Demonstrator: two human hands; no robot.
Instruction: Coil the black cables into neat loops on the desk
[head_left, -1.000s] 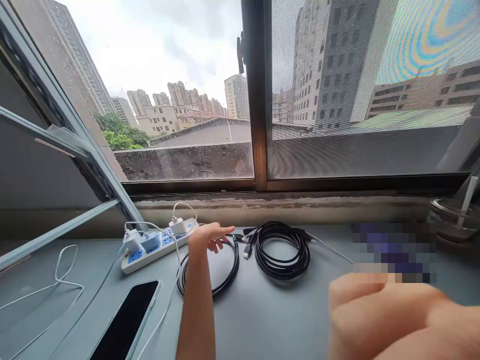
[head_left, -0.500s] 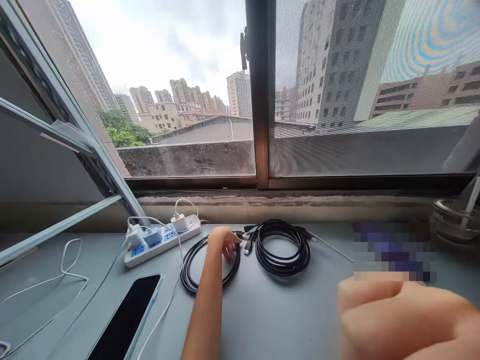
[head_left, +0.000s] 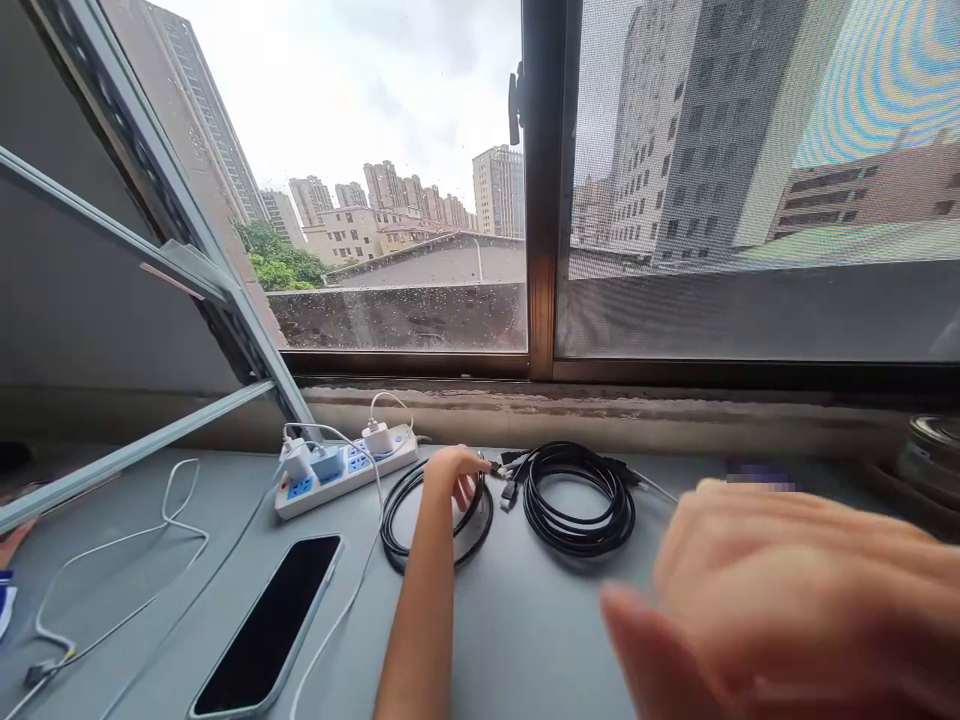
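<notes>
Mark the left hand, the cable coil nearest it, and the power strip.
left hand (head_left: 455,472): head view, back of the hand.
cable coil (head_left: 387,525): head view, left arc of the loop.
power strip (head_left: 351,468): head view, middle of its top face.

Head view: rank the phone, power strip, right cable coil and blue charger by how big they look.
1. phone, though it is nearest the camera
2. right coil and power strip: about alike, not ranked
3. blue charger

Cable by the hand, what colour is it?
Black. The cable by the left hand shows best in the head view.
</notes>
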